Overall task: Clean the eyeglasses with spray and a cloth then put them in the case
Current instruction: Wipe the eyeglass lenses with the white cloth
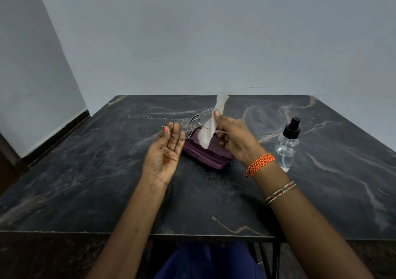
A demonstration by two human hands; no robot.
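Note:
Thin metal-framed eyeglasses [188,124] are held up above the table, with my left hand [166,150] gripping the left lens rim between thumb and fingers. My right hand [234,138] pinches a white cloth [211,126] that stands upright against the right lens, hiding most of it. Under both hands a purple glasses case [205,152] lies on the table; I cannot tell whether its lid is open. A clear spray bottle [287,145] with a black pump top stands to the right of my right wrist.
The dark marble-patterned table [107,171] reaches to a pale wall at the back. Its front edge runs just above my lap, with black metal legs below. A floor strip and a dark skirting show at the left.

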